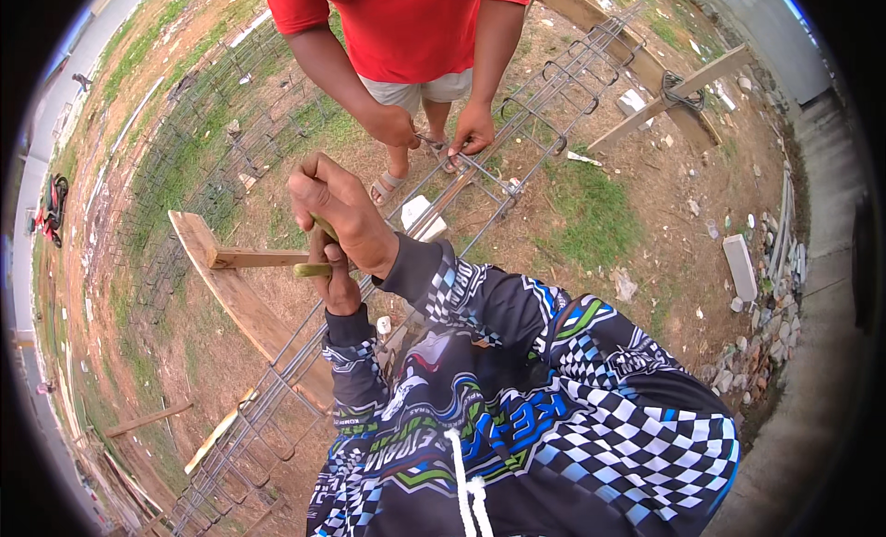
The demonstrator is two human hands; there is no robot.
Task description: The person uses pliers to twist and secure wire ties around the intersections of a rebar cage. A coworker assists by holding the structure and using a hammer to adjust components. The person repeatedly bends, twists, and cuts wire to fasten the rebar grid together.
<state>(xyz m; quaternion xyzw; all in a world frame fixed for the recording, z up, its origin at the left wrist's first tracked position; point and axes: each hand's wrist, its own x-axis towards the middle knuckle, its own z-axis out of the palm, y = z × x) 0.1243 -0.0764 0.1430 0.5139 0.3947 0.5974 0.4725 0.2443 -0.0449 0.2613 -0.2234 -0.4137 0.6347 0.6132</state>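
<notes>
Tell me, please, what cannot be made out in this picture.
In the head view:
Rest of the green-handled tool: hidden by the left hand and right hand.
Head of the co-worker: cut off by the upper edge.
Details of the red motorbike: too small.
Lower-left end of the rebar cage: cut off by the lower edge.

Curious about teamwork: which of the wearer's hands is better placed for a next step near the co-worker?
Probably the right hand: it appears nearer the co-worker's hands; the left hand sits lower in view.
</notes>
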